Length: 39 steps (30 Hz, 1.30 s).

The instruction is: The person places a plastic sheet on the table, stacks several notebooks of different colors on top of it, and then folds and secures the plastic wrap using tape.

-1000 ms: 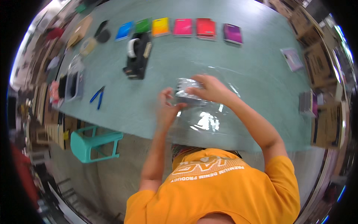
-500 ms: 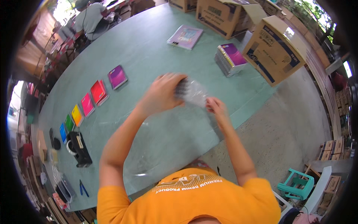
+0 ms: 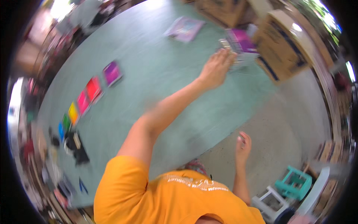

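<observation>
A stack of purple-covered spiral notebooks (image 3: pixel 245 42) stands toward the far right of the table. My left hand (image 3: pixel 218 69) reaches across to it, fingers stretched out against the stack's wire-bound side. Nothing shows gripped in that hand, though blur softens its fingertips. My right hand (image 3: pixel 243 145) is past the table's near edge, over the floor. Its fingers are loosely bent and apart, with nothing visible in them.
Small notebooks line the left side, among them a purple one (image 3: pixel 112 73) and a red one (image 3: pixel 94 89). Near them are a black tape dispenser (image 3: pixel 77 148) and blue-handled snips (image 3: pixel 82 185). A lilac packet (image 3: pixel 185 29) and a cardboard box (image 3: pixel 282 46) lie farther off.
The plastic-wrapped spiral notebook has left both hands. My left hand has moved far and right to the stack. My right hand has drawn back off the table; the view has shifted slightly.
</observation>
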### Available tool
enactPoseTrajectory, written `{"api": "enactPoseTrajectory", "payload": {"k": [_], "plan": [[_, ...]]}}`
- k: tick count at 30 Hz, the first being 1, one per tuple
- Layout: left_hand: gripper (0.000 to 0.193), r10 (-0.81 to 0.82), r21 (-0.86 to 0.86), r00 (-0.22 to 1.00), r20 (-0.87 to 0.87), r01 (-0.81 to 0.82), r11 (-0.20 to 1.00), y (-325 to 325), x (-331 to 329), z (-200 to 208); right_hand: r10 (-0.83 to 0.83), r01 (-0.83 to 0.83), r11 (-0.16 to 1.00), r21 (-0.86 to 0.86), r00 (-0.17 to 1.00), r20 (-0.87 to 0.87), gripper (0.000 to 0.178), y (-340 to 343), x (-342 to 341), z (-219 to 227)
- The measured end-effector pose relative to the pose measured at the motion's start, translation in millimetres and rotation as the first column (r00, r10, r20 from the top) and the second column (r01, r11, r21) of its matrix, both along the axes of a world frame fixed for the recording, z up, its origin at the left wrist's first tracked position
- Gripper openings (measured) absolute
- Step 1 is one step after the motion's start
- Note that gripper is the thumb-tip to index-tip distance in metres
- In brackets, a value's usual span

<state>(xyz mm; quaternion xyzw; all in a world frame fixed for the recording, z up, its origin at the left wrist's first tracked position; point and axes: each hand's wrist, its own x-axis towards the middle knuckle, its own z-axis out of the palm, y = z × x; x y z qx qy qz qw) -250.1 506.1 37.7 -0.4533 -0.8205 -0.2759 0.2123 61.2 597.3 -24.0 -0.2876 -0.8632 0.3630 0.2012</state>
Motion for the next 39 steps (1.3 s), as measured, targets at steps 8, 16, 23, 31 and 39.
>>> {"api": "enactPoseTrajectory", "payload": {"k": [8,16,23,31,39], "plan": [[0.024,0.713,-0.005,0.645,0.274,-0.741,0.672,-404.2,157.8,-43.5,0.948,-0.935,0.291,0.203,0.31,0.069,0.054,-268.1,-98.3,-13.5],[0.054,0.916,-0.357,0.389,0.098,-0.845,0.397,-527.8,328.0,-101.4,0.897,-0.928,-0.156,0.337,0.01,0.442,0.07,-317.7,-152.2,-15.5],[0.051,0.839,-0.216,0.506,0.198,-0.813,0.541,-555.5,347.3,-70.6,0.848,-0.951,-0.17,0.259,-0.008,0.529,0.073,-314.9,-155.3,5.0],[0.024,0.822,0.187,0.318,0.472,-0.947,0.26,-799.1,224.6,-5.0,0.864,-0.889,0.073,0.452,0.283,0.416,0.052,-328.3,-132.2,22.3],[0.053,0.895,-0.38,-0.182,0.409,-0.925,-0.014,-898.1,81.0,-89.9,0.883,-0.87,0.24,0.432,0.38,0.275,0.024,-420.8,-191.5,69.8]]}}
